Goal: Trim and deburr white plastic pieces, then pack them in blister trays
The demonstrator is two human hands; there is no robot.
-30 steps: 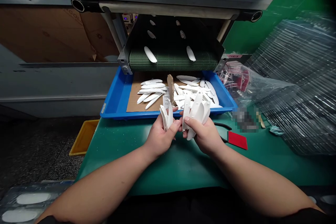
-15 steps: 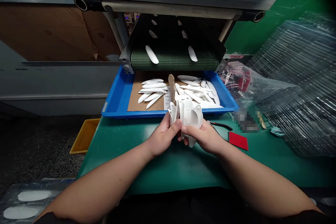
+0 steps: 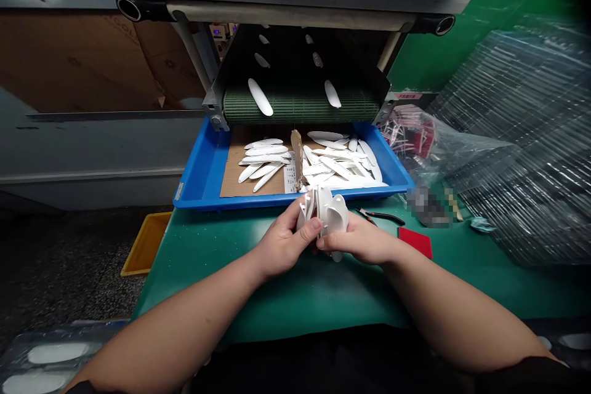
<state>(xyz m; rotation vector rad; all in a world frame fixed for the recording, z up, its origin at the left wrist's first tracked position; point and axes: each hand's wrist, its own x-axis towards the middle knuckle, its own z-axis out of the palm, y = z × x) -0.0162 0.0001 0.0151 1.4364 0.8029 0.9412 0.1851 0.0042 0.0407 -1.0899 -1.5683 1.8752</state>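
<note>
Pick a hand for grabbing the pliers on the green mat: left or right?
Right, probably: the right hand sits nearer the pliers; the left hand is beyond the white plastic pieces.

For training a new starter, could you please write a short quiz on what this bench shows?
1. What do the left hand and right hand both hold?
2. True or false: the pliers lie inside the blue tray.
3. What lines the bottom of the tray: A glass, B cardboard, C cloth?

Key: 1. White pieces. 2. False, they lie on the green table. 3. B, cardboard.
</note>
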